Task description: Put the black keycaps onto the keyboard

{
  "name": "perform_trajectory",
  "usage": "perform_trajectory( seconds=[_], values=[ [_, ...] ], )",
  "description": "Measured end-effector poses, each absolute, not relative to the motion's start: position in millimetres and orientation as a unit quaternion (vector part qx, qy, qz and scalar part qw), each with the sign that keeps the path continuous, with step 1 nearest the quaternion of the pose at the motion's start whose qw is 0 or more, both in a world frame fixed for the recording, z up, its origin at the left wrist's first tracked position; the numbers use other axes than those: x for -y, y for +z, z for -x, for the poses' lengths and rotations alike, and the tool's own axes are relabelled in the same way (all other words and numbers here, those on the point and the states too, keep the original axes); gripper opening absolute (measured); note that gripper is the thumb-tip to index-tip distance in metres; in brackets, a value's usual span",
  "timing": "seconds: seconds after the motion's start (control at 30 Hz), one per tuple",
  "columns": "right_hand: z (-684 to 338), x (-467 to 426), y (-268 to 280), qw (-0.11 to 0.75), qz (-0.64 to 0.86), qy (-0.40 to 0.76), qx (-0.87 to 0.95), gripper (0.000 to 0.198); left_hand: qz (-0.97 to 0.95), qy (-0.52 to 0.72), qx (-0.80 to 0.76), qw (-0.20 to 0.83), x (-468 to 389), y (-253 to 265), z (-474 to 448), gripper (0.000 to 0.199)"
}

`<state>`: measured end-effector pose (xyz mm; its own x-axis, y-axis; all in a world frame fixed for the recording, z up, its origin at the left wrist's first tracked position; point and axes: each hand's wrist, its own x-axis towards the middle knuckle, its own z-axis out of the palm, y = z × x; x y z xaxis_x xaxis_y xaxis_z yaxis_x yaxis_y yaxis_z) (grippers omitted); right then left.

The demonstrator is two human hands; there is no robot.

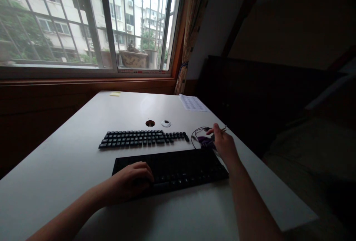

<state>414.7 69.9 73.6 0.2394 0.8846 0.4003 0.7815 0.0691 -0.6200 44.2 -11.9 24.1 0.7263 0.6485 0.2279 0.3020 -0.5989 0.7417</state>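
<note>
A black keyboard (178, 168) lies at the near middle of the table, several of its keys in place along the front and right. Over its front left part rests my left hand (136, 176), fingers together and bent down onto it; the thumb is mostly hidden. Beyond the keyboard's right end my right hand (222, 140) is raised, closed on a thin stick-like tool (223, 130) whose kind I cannot make out. Just left of that hand lie a purple cloth-like thing (205, 142) and a dark cable (195, 133). Loose black keycaps (133, 139) stand in rows behind the keyboard.
The white table (69, 148) has a round cable hole (150, 123) with a round cover (166, 123) beside it. A printed sheet (193, 103) lies at the far right edge, and a yellow note (115, 94) at the far left. Behind is a window (111, 29).
</note>
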Motion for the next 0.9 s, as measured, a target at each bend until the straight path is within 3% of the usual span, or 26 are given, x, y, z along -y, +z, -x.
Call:
perform_trajectory(
  seconds=[0.23,0.37,0.9],
  values=[
    [-451,-33,62,0.304,0.707,0.140,0.622,0.052,-0.861,0.250,-0.268,0.354,11,22,-44,0.017],
    [-465,-19,50,0.246,0.718,0.116,0.641,0.044,-0.862,0.257,-0.262,0.350,10,20,-43,0.017],
    [-460,-15,34,0.226,0.721,0.072,0.651,0.046,-0.863,0.247,-0.270,0.348,10,23,-44,0.017]
  ],
)
